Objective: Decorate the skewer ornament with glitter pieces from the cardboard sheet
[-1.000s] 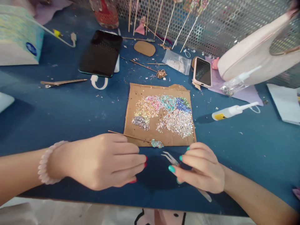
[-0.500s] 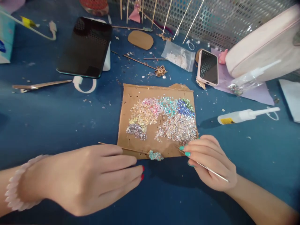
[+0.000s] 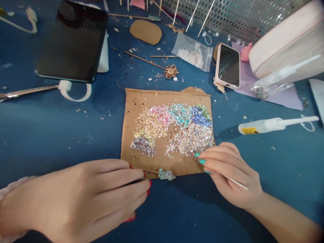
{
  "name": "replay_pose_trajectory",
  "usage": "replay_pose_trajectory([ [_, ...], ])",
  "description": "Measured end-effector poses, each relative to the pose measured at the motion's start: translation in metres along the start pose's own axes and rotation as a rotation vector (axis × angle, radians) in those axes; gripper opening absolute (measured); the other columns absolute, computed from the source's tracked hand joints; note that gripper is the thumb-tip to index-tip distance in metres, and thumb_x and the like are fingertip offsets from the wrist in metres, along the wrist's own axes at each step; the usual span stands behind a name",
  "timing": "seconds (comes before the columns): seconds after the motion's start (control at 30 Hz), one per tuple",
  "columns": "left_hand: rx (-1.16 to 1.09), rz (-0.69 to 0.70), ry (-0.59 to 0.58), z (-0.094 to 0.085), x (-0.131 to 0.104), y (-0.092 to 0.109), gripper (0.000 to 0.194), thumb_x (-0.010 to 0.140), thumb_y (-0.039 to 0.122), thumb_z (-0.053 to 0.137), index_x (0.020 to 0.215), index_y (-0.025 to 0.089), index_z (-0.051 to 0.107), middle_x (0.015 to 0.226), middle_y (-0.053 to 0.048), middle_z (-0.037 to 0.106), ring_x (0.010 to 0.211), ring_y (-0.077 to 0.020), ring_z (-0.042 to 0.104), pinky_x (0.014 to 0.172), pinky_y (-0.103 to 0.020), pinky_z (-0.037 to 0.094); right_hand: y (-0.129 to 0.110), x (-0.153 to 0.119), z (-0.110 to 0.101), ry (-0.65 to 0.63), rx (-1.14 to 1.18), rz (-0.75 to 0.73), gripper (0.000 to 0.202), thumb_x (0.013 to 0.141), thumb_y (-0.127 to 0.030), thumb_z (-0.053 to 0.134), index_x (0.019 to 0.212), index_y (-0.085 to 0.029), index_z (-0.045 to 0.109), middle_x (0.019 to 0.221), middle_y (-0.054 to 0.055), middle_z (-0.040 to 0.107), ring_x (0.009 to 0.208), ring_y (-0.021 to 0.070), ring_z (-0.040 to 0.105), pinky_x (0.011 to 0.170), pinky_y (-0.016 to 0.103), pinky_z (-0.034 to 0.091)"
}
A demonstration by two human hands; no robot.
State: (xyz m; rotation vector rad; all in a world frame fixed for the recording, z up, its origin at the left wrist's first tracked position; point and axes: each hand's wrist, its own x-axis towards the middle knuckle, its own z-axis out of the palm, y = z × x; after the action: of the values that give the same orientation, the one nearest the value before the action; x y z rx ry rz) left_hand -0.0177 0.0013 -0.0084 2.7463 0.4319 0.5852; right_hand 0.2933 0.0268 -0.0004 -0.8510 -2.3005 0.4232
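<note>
My left hand [image 3: 98,199], red-nailed, is closed on a thin gold stick [image 3: 145,170] tipped with a turquoise, sparkly ornament [image 3: 166,174]. That ornament lies over the front edge of a cardboard sheet [image 3: 174,166]. Between the teal-nailed fingers of my right hand [image 3: 230,175] is a slim metal tool [image 3: 236,183]. Its tip meets the lower edge of a heap of silvery rhinestones [image 3: 193,138]; whether it holds a stone is too small to tell. Yellow rhinestones [image 3: 149,125], blue rhinestones [image 3: 200,116] and other colours lie in patches on the cardboard.
A white glue bottle [image 3: 263,126] lies at right. Behind the cardboard are a gold flower stick [image 3: 171,71], a bag of white bits [image 3: 193,54] and a pink-framed phone [image 3: 228,65]. A large black phone [image 3: 73,44] lies at left. A perforated metal panel [image 3: 227,20] stands behind.
The view has shifted closer. My right hand's tool tip has moved from bare cardboard up to the silvery stones. My left fingers have changed their hold along the stick.
</note>
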Motion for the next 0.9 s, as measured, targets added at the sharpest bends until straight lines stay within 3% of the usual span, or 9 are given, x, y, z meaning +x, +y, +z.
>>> replay_pose_trajectory([
  [0.13, 0.0, 0.015, -0.013, 0.0004, -0.0013, -0.0005, 0.044, 0.078, 0.007, 0.045, 0.112, 0.018, 0.07, 0.122, -0.001, 0.069, 0.102, -0.0201, 0.068, 0.083, -0.03, 0.061, 0.0001, 0.0014, -0.0003, 0.001, 0.005, -0.004, 0.017, 0.083, -0.003, 0.06, 0.091, -0.018, 0.062, 0.082, 0.005, 0.075, 0.074, 0.017, 0.071, 0.072, 0.036, 0.053],
  [0.33, 0.041, 0.016, -0.016, 0.0009, -0.0009, -0.0032, 0.052, 0.075, 0.004, 0.04, 0.114, 0.022, 0.07, 0.122, 0.0, 0.068, 0.105, -0.0186, 0.067, 0.091, -0.03, 0.058, 0.0004, 0.0025, 0.0008, 0.012, 0.021, 0.015, 0.02, 0.082, -0.004, 0.061, 0.095, -0.019, 0.063, 0.083, 0.005, 0.075, 0.074, 0.0178, 0.072, 0.073, 0.035, 0.053],
  [0.9, 0.035, 0.01, -0.01, 0.0033, -0.0092, -0.0009, 0.047, 0.082, 0.005, 0.039, 0.114, 0.019, 0.07, 0.126, -0.001, 0.067, 0.112, -0.0188, 0.063, 0.105, -0.03, 0.048, 0.0026, 0.0015, 0.003, 0.01, 0.097, 0.044, 0.016, 0.085, -0.002, 0.059, 0.093, -0.016, 0.062, 0.082, 0.007, 0.074, 0.077, 0.017, 0.071, 0.071, 0.035, 0.053],
])
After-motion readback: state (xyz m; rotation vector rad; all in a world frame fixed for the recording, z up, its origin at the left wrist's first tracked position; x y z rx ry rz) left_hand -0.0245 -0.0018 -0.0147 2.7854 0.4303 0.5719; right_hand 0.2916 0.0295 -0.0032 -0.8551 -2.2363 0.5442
